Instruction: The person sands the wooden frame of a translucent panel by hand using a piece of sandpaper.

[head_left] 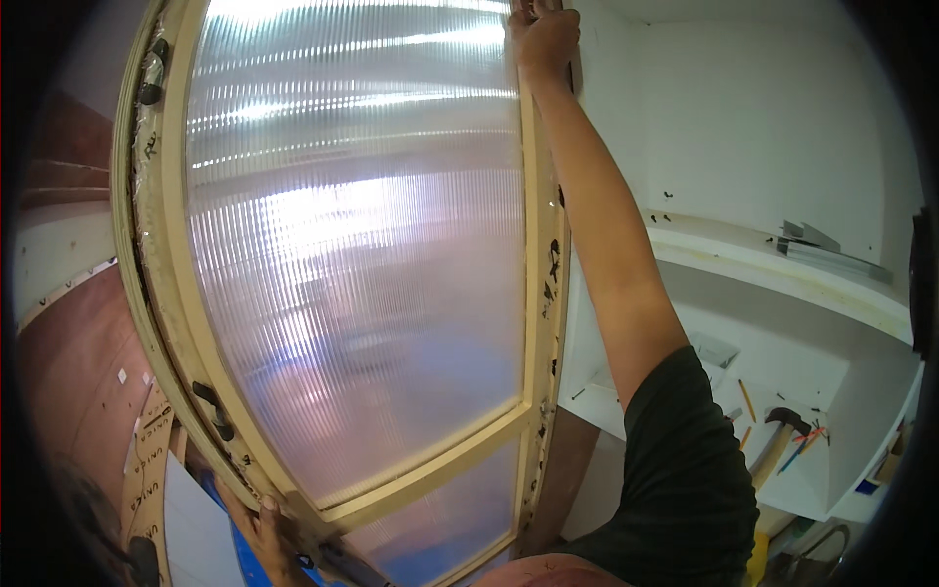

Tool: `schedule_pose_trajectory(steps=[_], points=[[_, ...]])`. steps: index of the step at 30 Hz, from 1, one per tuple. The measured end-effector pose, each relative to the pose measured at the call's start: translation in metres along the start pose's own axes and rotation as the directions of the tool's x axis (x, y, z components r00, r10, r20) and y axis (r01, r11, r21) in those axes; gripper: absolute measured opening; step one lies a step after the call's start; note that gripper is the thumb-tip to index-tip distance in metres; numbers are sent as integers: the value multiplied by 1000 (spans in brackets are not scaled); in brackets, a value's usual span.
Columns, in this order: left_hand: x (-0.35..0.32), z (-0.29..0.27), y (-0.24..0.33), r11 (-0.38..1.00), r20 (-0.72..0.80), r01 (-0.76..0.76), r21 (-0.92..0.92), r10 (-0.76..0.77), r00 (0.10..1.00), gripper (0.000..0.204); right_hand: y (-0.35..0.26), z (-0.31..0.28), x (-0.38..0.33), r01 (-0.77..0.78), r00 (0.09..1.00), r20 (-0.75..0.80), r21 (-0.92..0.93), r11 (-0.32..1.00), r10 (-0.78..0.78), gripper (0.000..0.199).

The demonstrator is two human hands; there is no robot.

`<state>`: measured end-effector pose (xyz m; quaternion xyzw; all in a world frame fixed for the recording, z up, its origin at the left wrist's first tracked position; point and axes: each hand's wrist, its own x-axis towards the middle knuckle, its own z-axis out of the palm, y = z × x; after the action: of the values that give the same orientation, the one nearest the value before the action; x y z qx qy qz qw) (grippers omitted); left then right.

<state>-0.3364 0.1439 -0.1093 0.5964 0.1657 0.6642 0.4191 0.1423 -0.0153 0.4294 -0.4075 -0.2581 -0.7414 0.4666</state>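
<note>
In front of me a tall wood-framed panel [430, 450] stands at a slight tilt, filled with a translucent ribbed sheet [362, 264] that reflects bright light. Black fittings [213, 411] and dark marks run along its side edges. With arm stretched up, my right hand [546, 41] is closed around the upper right edge of the frame. My left hand [264, 533] grips the lower left edge, its thumb against the wood; its other fingers are mostly hidden. The panel's top runs out of the picture.
On the right, a white cabinet [763, 117] has a shelf [704, 232] bearing grey metal pieces [831, 256] and a few screws. Below lie a hammer [782, 430] and several pencils [747, 399]. Lettered boards [152, 479] lean at lower left, near reddish-brown steps [68, 147].
</note>
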Motion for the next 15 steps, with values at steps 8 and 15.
schedule_pose_trajectory(steps=[8,15], points=[[-1,-4,-1,988,72,21,-151,-11,997,88,5,27,38,30,1000,3,-151,988,-30,34],[-2,8,13,984,4,70,-161,-70,998,90,14,65,67,-118,993,-16,65,991,119,28]])
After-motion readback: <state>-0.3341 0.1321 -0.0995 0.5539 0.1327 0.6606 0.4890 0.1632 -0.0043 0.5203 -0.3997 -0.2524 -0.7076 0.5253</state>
